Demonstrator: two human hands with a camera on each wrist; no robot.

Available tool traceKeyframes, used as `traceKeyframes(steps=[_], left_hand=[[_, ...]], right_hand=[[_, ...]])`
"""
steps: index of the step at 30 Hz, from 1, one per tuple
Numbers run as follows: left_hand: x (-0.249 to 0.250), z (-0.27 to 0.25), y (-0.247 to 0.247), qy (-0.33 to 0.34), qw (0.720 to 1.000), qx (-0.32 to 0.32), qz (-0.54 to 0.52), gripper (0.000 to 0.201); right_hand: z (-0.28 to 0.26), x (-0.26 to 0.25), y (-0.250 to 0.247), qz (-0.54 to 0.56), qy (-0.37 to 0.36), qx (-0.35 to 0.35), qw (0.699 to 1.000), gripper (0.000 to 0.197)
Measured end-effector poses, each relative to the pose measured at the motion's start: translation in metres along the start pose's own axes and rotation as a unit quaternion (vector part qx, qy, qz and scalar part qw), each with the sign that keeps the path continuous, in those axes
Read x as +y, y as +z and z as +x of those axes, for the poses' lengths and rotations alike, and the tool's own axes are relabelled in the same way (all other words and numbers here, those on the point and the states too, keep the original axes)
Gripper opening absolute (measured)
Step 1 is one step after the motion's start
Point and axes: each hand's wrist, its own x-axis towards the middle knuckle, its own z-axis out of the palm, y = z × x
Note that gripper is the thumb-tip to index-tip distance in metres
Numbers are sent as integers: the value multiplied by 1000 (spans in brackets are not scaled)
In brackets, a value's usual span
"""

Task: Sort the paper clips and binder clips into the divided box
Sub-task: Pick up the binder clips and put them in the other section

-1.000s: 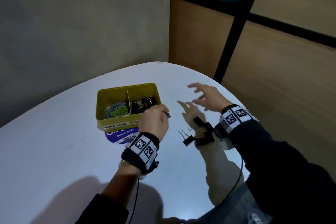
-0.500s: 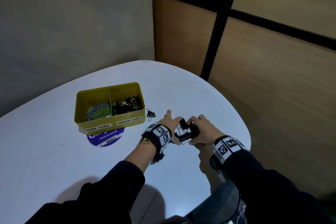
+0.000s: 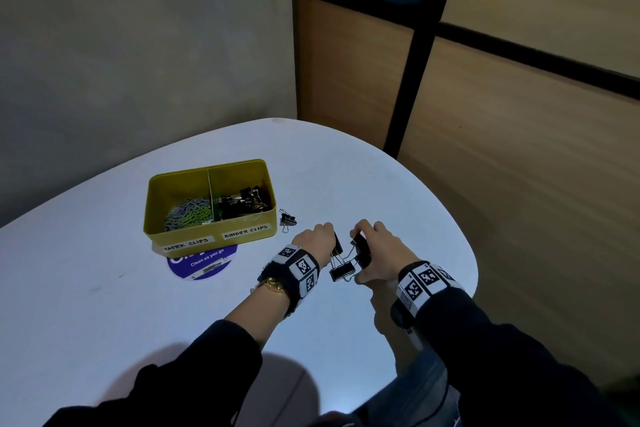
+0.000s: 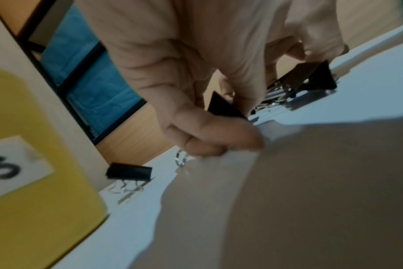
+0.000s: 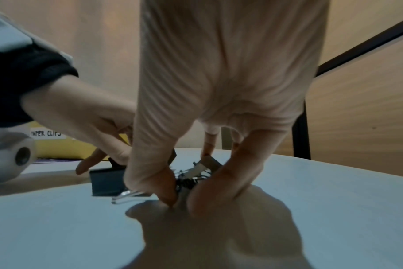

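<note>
Left hand pose: the left hand (image 3: 313, 242) sits in the lower middle of the head view, forearm coming up from the bottom edge, knuckles up, low over the white table (image 3: 86, 305).
Left hand fingers: the fingers (image 4: 209, 134) are curled together and pinch a black binder clip (image 3: 338, 243); in the left wrist view the fingertips touch the table.
Right hand pose: the right hand (image 3: 379, 253) is just to the right of the left one, also knuckles up, wrist toward the lower right of the frame.
Right hand fingers: thumb and fingers (image 5: 225, 174) are bent down and clamped around a bundle of binder clips (image 5: 191, 180) lying on the table.
Clip between the hands: one more black clip (image 3: 342, 271) lies on the table, just below both hands.
Loose clip: a small binder clip (image 3: 287, 219) lies just right of the box.
Box: the yellow divided box (image 3: 180, 239) stands left of centre; paper clips (image 3: 188, 215) in its left compartment, binder clips (image 3: 242, 204) in its right one.
Sticker: a purple round sticker (image 3: 204, 262) lies partly under the box.
</note>
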Motion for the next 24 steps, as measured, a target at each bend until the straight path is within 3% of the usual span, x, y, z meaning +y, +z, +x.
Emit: traceKeyframes(steps=[4,7,11,13,15,17,18,21,22,24], left_hand=[[-12,-13,-21,-7,997,33,-63,30],[-24,-26,-50,-12,983,128,-134,34],[-67,-37,-88,-122,939,262,-186,31],[-92,-38,-92,-188,940,239,-154,31],[-108,-39,-86,-205,964,148,-80,31],[-113,-40,-75,-200,974,99,-34,30],[-112,-41,-70,-203,972,119,-27,29],[-88,-54,-58,-174,944,281,0,26],[-76,-58,-50,-140,937,319,5,25],[-47,-62,-27,-75,957,276,-41,25]], right_hand=[[1,-5,-2,-35,-8,-12,999,75],[5,-8,-5,-19,-3,-16,1000,73],[15,-9,-16,84,41,35,995,58],[21,-14,-23,125,53,54,989,36],[26,-22,-28,66,39,30,997,28],[30,-33,-28,-3,35,-4,999,42],[32,-36,-27,-8,41,-16,999,53],[37,-43,-24,17,53,-31,998,83],[38,-46,-22,4,45,-39,998,85],[40,-51,-17,-28,33,-52,998,74]])
